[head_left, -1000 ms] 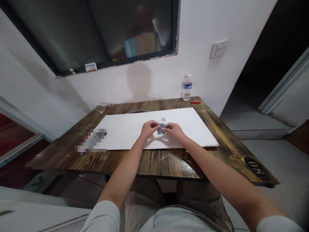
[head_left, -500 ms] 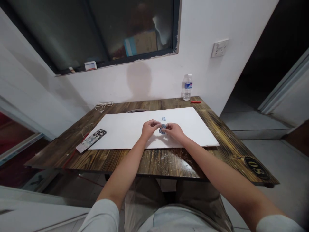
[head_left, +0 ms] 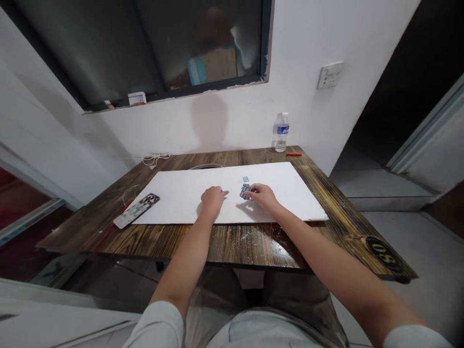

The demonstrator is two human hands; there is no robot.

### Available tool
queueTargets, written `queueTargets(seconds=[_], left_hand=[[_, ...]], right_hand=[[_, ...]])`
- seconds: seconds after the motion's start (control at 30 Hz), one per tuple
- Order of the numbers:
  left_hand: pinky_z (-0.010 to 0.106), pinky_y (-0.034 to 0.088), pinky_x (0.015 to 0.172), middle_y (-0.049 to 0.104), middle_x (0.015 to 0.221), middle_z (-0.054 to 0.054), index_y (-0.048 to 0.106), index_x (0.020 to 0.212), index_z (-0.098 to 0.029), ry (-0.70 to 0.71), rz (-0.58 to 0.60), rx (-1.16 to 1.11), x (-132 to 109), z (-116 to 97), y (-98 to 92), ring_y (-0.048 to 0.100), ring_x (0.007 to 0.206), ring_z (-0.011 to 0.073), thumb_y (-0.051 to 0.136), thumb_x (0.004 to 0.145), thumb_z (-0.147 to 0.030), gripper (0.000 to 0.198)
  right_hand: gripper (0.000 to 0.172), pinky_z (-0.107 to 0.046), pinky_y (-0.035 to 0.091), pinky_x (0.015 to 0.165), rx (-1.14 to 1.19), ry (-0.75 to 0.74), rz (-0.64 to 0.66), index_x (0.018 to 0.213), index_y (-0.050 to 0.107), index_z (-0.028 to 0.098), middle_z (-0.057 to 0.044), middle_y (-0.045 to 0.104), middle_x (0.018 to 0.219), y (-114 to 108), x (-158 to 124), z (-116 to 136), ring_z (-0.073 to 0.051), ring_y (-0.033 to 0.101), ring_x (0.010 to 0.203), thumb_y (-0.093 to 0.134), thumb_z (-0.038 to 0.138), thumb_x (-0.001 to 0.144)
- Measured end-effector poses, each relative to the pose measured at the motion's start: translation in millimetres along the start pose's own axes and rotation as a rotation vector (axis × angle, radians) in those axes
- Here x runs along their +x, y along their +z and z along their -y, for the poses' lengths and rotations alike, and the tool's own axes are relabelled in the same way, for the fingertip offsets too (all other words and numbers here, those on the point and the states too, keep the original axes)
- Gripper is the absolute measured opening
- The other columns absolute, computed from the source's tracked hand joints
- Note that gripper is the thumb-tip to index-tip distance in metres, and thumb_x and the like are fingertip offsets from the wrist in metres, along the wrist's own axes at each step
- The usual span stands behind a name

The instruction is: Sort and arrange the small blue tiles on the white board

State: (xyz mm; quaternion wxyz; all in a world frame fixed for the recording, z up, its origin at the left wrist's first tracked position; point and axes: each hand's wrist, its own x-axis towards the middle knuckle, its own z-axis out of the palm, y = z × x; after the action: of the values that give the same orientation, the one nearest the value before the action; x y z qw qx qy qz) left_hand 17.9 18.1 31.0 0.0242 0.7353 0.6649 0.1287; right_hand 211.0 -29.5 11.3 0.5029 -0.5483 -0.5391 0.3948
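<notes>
Overhead, a white wall [head_left: 300, 43] rises behind a dark-framed window [head_left: 145, 43], with a wall socket [head_left: 329, 75] to the right of the frame and a small white box [head_left: 137, 98] on the sill. Below stands a dark-stained wooden table [head_left: 232, 246], its far corner holding a plastic water bottle [head_left: 282, 132] and a slim red stick [head_left: 293, 154], while a coiled white cable [head_left: 155, 157] lies near the far left edge. A round black "08" sticker [head_left: 384, 253] marks the right corner. Most of the tabletop is covered by a large white board [head_left: 174, 203], and a smartphone [head_left: 137, 210] lies just beside its left corner. The hands are apart: the left hand [head_left: 213, 200] sits loosely curled over the board, holding nothing, with its fingers pointing toward the right hand [head_left: 263, 196]. The right fingertips [head_left: 253, 190] touch a small blue-and-white piece [head_left: 245, 192] near the board's middle, though whether they grip it is hard to tell. A second small blue-marked piece [head_left: 245, 179] lies on the board just beyond it, not touching.
</notes>
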Motion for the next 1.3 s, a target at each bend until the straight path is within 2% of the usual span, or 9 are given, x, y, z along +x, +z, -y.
queueTargets(seconds=[0.17,0.3,0.37,0.47,0.63,0.83,1.03,1.17,1.3], left_hand=[[0.031,0.041,0.066,0.070,0.081,0.011,0.071,0.076,-0.018,0.059,0.131,0.048,1.9,5.5,-10.0,0.064,0.079,0.0246,0.060,0.078,-0.056,0.039],[0.030,0.042,0.067,0.071,0.088,0.008,0.070,0.083,-0.018,0.194,0.223,-0.016,7.1,19.4,-17.1,0.063,0.082,0.0232,0.074,0.068,-0.042,0.028],[0.028,0.043,0.070,0.071,0.095,0.006,0.069,0.088,-0.019,0.240,0.263,-0.056,9.6,25.7,-16.7,0.063,0.087,0.0227,0.080,0.060,-0.033,0.034],[0.027,0.044,0.071,0.069,0.099,0.006,0.066,0.094,-0.019,0.253,0.295,-0.106,11.6,30.2,-13.1,0.063,0.090,0.0217,0.080,0.058,-0.027,0.040],[0.027,0.045,0.069,0.069,0.096,0.006,0.066,0.094,-0.018,0.210,0.296,-0.140,10.0,26.5,-9.3,0.063,0.087,0.0215,0.079,0.058,-0.026,0.039],[0.027,0.043,0.068,0.069,0.088,0.006,0.069,0.085,-0.017,0.166,0.244,-0.140,3.4,11.2,-6.9,0.063,0.083,0.0203,0.074,0.064,-0.023,0.022],[0.027,0.044,0.070,0.070,0.085,0.003,0.071,0.083,-0.021,0.246,0.178,-0.210,-0.5,-3.1,-0.3,0.062,0.080,0.0187,0.070,0.069,-0.028,0.015],[0.028,0.047,0.073,0.071,0.084,0.003,0.072,0.085,-0.019,0.323,0.166,-0.441,-1.2,-10.2,5.6,0.063,0.078,0.0175,0.069,0.070,-0.028,0.018],[0.028,0.050,0.072,0.072,0.081,0.003,0.071,0.085,-0.017,0.270,0.191,-0.650,-0.3,-15.2,8.4,0.064,0.073,0.0159,0.066,0.070,-0.020,0.016]], right_hand=[[0.025,-0.026,0.038,0.056,-0.004,-0.018,0.006,0.065,0.061,0.018,0.001,0.062,0.059,1.1,2.9,-2.2,-0.014,0.054,0.054,0.070,0.041,0.061],[0.024,-0.027,0.037,0.055,-0.020,-0.032,-0.003,0.067,0.062,0.018,0.001,0.061,0.059,1.8,4.2,-6.1,-0.014,0.053,0.054,0.070,0.040,0.061],[0.024,-0.027,0.037,0.056,-0.027,-0.036,-0.004,0.067,0.062,0.018,0.001,0.060,0.058,1.6,3.8,-7.1,-0.014,0.053,0.054,0.070,0.041,0.061],[0.025,-0.027,0.037,0.056,-0.017,-0.028,-0.004,0.065,0.061,0.018,0.001,0.059,0.057,1.1,2.8,-6.7,-0.014,0.052,0.054,0.070,0.041,0.061],[0.026,-0.027,0.038,0.056,-0.018,-0.016,-0.001,0.064,0.060,0.018,0.001,0.060,0.058,0.9,2.3,-4.7,-0.013,0.052,0.053,0.070,0.042,0.060],[0.029,-0.027,0.039,0.056,-0.022,-0.017,0.000,0.066,0.060,0.018,0.000,0.062,0.058,1.0,2.2,-5.3,-0.014,0.055,0.055,0.071,0.044,0.060],[0.027,-0.026,0.039,0.056,-0.029,-0.022,-0.006,0.066,0.061,0.018,0.001,0.063,0.060,-0.3,0.1,-3.1,-0.014,0.055,0.054,0.070,0.044,0.061],[0.027,-0.026,0.039,0.056,-0.029,-0.030,-0.012,0.065,0.061,0.018,0.002,0.061,0.057,-0.5,0.4,-1.4,-0.014,0.055,0.055,0.070,0.043,0.061],[0.026,-0.026,0.040,0.057,-0.011,-0.038,-0.011,0.065,0.062,0.018,0.001,0.062,0.058,-0.9,1.3,-0.7,-0.014,0.056,0.055,0.071,0.042,0.061]])
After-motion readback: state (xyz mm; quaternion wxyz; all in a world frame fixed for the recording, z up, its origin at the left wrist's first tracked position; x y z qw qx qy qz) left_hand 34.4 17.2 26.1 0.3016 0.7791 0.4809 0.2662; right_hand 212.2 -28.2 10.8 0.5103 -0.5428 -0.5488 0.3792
